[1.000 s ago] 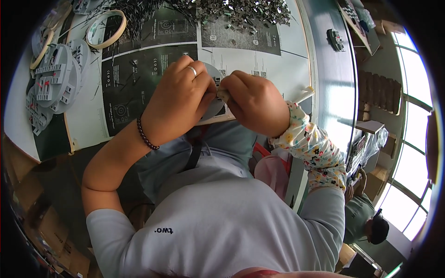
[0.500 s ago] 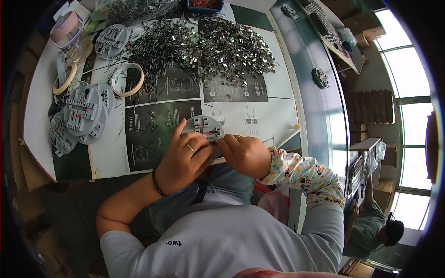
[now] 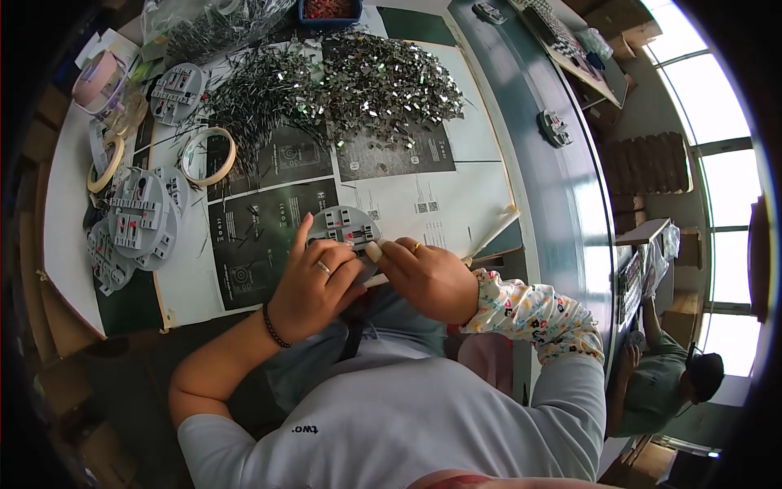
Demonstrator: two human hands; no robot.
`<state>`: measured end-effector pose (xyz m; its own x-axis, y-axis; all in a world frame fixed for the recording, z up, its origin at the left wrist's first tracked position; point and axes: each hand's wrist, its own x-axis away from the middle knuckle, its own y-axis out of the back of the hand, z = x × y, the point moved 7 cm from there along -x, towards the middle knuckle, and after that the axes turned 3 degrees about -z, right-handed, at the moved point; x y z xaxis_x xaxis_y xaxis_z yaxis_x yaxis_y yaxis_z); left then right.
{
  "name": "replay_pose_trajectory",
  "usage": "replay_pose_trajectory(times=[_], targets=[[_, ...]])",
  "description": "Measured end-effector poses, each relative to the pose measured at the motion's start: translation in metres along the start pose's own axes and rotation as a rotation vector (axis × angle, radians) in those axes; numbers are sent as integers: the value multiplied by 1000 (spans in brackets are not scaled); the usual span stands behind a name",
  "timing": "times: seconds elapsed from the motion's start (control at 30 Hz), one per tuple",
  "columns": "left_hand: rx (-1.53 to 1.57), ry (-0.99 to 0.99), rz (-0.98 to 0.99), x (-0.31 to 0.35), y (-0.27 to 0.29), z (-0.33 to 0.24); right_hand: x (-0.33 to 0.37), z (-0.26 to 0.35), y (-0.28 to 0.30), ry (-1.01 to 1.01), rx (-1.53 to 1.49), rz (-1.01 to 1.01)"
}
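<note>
Close to the table's front edge, a round grey plastic disc (image 3: 349, 218) carries raised white and dark blocks and a little red. My left hand (image 3: 316, 281) grips it from the near left, with the forefinger stretched up along its side and the other fingers bent over it. On the disc's right side my right hand (image 3: 423, 273) works with thumb and fingers pinched together. A pale tip shows at the pinch; whether it is a fingertip cover or a small part I cannot make out. Both hands hide the disc's near part.
Similar discs (image 3: 142, 210) are stacked at the left by tape rolls (image 3: 208, 155). Dark thin strips (image 3: 257, 102) and shiny small metal pieces (image 3: 395, 85) lie heaped at the back. Right of the table runs a long green surface (image 3: 562, 191); another person (image 3: 664, 387) sits beyond.
The view has shifted, so the table's things sit slightly further left. My right fingers have turned a little on the disc, and the pale tip shows now. My left hand keeps its grip.
</note>
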<state>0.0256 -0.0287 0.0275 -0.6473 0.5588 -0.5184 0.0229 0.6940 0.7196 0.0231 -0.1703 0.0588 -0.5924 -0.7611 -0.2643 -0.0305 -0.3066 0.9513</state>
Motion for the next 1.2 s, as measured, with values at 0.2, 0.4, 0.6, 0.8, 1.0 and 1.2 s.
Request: replay_pose_trajectory(times=[0.2, 0.4, 0.6, 0.8, 1.0, 1.2], targets=[[-5, -1, 12, 1, -3, -1, 7, 1, -4, -87, -26, 83], [-13, -3, -4, -2, -2, -1, 6, -3, -10, -123, -75, 41], [-6, 5, 30, 1, -5, -2, -5, -7, 9, -50, -8, 63], [-146, 9, 91, -2, -10, -4, 9, -71, 46, -584, -1049, -386], [-173, 34, 96, -4, -11, -4, -23, -67, 17, -301, -1882, -684], [-73, 40, 7, -1, -7, 1, -48, -55, 3, -307, -1674, -462]])
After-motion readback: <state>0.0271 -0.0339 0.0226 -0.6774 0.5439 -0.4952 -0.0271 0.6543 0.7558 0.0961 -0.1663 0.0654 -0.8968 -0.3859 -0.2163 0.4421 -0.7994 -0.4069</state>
